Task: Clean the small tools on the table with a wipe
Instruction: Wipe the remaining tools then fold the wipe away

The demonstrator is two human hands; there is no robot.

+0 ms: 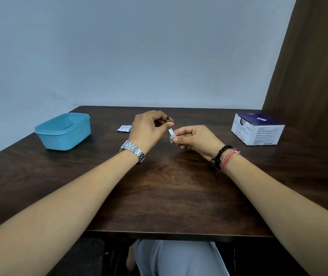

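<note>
Dark wood counter (169, 186) against pale wall. Left hand (149, 129) above counter centre, fingers curled, pinching small metal tool (169, 126) by upper end. Right hand (196, 139) pinching white wipe (172, 134) around tool's lower end. Blue tub (63, 132) far left; torn sachet (124, 128) behind left hand; wipe box (256, 129) far right.

We see a light blue tub (63, 132) near the dark brown wood-grain table's (159, 192) left edge, a white-and-navy box (257, 129) near its right edge, and a white wipe (171, 134).
</note>
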